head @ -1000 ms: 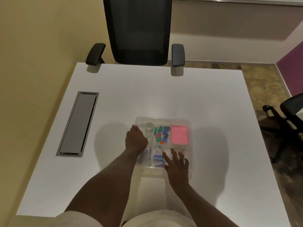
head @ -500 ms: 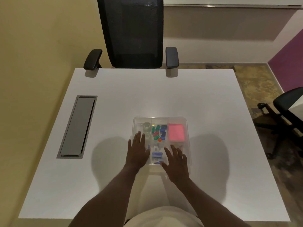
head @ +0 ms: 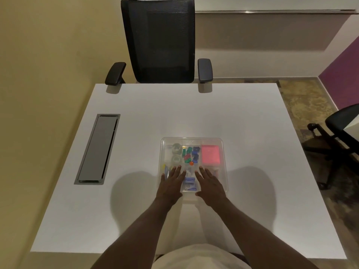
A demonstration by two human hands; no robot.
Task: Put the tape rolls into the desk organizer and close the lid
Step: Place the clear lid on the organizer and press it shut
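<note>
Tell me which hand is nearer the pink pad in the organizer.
Right. The right hand lies flat on the lid just below the pink pad; the left hand rests on the organizer's opposite side, further away.

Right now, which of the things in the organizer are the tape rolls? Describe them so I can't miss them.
Find the clear desk organizer near the front of the white desk. In its far left compartment lie two tape rolls, one behind the other, just beyond the left hand. They are pale, see-through rings, unlike the coloured bits beside them and the pink pad.
</note>
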